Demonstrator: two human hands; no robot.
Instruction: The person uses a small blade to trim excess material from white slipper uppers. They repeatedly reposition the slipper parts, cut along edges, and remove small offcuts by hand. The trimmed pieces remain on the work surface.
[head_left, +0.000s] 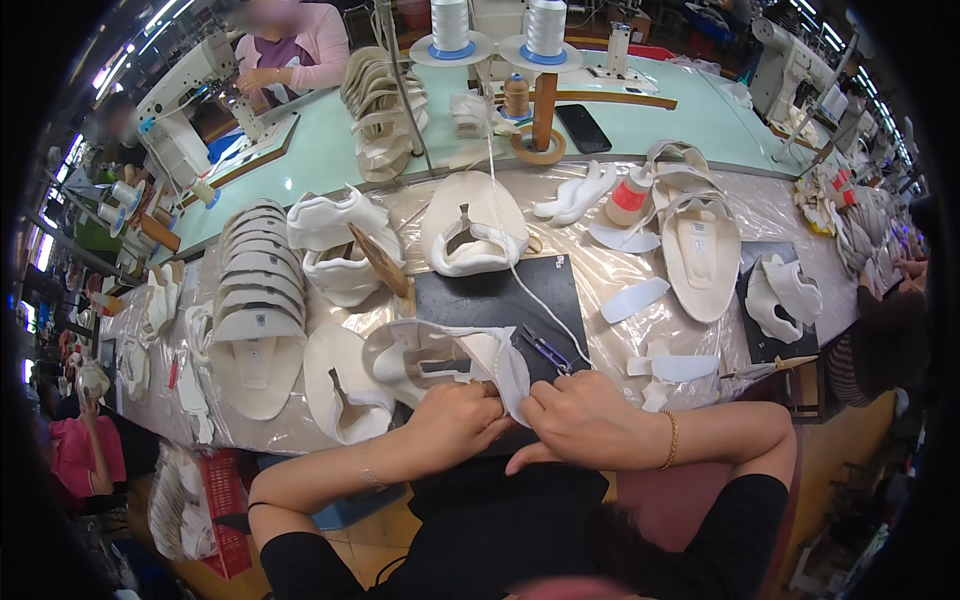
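Observation:
A cream shoe upper with a white lining (505, 362) lies in front of me at the near edge of a black board (550, 295). My left hand (450, 428) grips its near edge, fingers curled in. Close beside it, my right hand (580, 418) pinches the lining at the upper's right end, with the thumb pointing down and left. The fingertips of both hands are partly hidden. Purple-handled thread snips (545, 348) rest on the board just beyond my right hand. Another upper (478, 195) sits at the board's far edge, and a third (335, 370) lies left of my left hand.
Left stands a row of stacked uppers (258, 335) beside white padded pieces (340, 235). Right are white cut pieces (637, 300), a red-banded bottle (628, 195) and more uppers (700, 255). A white cord (530, 285) hangs from above. Beyond are thread cones (545, 30), a phone (583, 128) and a co-worker (300, 45).

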